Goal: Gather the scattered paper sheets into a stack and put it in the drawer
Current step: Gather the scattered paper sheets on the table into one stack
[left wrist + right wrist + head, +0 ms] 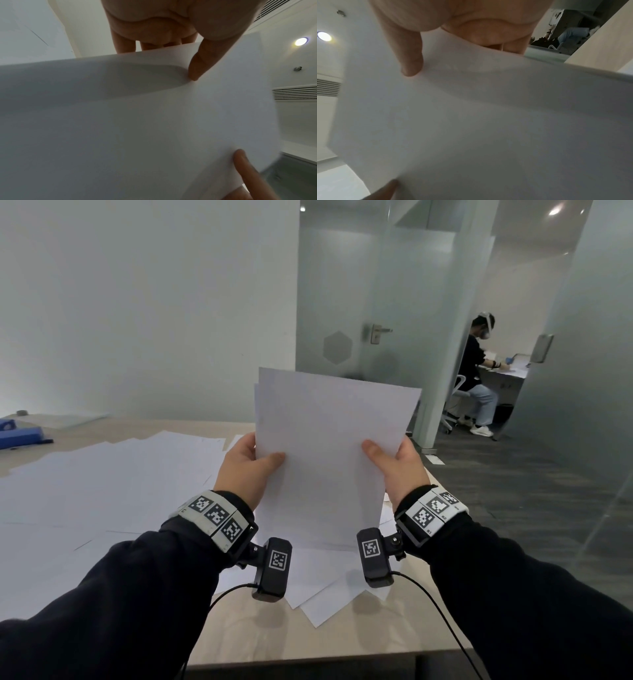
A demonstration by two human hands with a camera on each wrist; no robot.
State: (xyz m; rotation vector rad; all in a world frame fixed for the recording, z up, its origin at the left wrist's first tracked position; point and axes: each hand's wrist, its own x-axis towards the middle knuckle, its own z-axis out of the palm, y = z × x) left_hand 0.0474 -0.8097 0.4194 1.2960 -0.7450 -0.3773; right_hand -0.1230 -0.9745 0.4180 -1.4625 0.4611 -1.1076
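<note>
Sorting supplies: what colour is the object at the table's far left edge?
Blue, clearest in the head view.

Left hand (164,23) pinches white paper stack (137,128), thumb on near face, fingers behind top edge; ceiling light (301,41) at right.

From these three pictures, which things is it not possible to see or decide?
- Drawer: in no view.
- Number of sheets in the held stack: head view shows only offset top edges.
- Fingers of left hand and right hand: behind the stack.
- Blue object: cut by the left edge.
</note>
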